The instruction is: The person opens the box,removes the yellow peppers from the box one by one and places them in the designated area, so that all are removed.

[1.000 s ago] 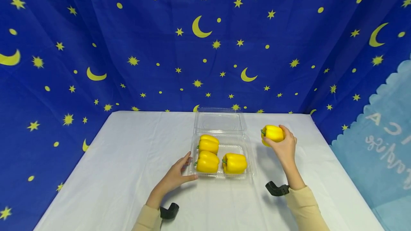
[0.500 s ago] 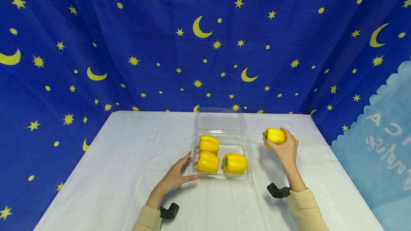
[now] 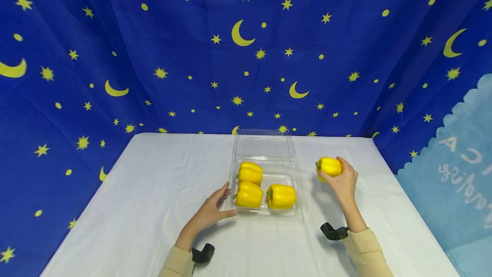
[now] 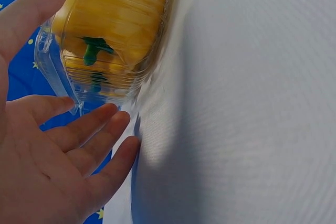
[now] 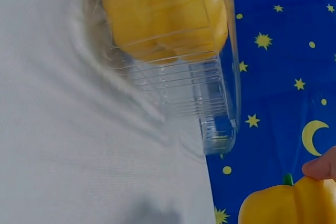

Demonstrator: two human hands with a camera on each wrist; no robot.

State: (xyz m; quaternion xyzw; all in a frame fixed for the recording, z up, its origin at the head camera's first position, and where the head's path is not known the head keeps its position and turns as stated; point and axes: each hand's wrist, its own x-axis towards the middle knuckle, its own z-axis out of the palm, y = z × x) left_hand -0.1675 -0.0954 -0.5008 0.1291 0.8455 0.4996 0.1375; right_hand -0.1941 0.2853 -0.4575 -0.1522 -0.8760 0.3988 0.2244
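My right hand (image 3: 343, 181) grips a yellow bell pepper (image 3: 330, 166) above the table, to the right of a clear plastic clamshell box (image 3: 283, 178). Its green stem points left. Inside the box lie three more yellow peppers: one at the back left (image 3: 250, 172), one at the front left (image 3: 249, 195) and one at the front right (image 3: 281, 196). Beside the box's left wall is my left hand (image 3: 209, 209), fingers spread and thumb at the front corner. In the left wrist view that hand (image 4: 58, 156) holds nothing; whether its fingertips touch the plastic I cannot tell.
The box's transparent lid (image 3: 263, 145) lies folded back behind it. A white cloth covers the table (image 3: 161, 191). Behind hangs a blue curtain (image 3: 173, 46) with moons and stars, and a light blue cloth (image 3: 461, 174) hangs at the right. Each wrist wears a black camera mount (image 3: 333, 231).
My right hand has moved slightly down and to the right in the head view, with the pepper in its grip. The left hand and the box stay put.
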